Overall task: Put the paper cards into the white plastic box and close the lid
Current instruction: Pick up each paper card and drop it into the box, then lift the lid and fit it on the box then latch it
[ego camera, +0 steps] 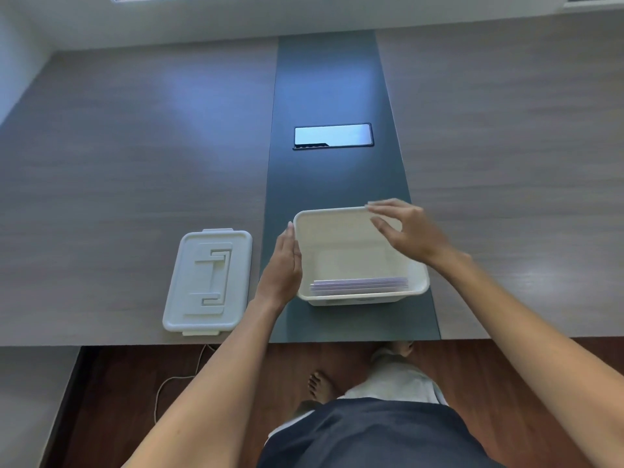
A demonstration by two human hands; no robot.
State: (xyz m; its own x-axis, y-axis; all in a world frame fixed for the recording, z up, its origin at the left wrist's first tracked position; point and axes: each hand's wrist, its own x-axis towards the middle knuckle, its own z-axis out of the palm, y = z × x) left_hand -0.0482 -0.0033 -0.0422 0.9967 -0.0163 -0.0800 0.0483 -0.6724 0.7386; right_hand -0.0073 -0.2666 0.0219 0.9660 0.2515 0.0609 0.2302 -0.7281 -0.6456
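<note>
The white plastic box (359, 255) stands open on the tabletop (135, 163); the paper cards (359, 284) lie inside (against the near wall). The lid (208, 282) rests just left. Left hand (282, 268): flat against the box side, grip released. Right hand (408, 231): above the box, grip released, empty.

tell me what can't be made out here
Head view only:
- paper cards: stacked against the white box's near wall, edges only; count and print hidden.
- box's far right corner: covered by right hand.
- box's left wall: behind left hand.
- lid: underside unseen.
</note>
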